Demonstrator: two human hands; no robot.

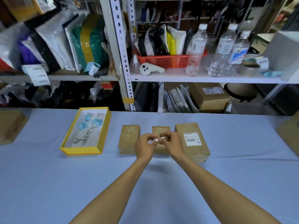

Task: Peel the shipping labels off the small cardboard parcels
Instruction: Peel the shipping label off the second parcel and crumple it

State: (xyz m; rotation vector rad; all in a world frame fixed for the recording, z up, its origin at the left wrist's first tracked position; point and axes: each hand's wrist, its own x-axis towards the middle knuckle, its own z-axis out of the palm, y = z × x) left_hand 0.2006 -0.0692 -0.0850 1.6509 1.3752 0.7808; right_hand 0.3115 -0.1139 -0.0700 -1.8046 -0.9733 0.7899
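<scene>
Both the left hand and right hand pinch a crumpled label over the middle parcel; best wadded tight, sticky side inward, for the ten-o'clock tray.

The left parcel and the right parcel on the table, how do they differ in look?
The right parcel carries a white barcode label; the left parcel has none, only pale marks on its top. The right parcel is bigger than the left parcel. Both are brown cardboard and lie flat on the blue table.
</scene>
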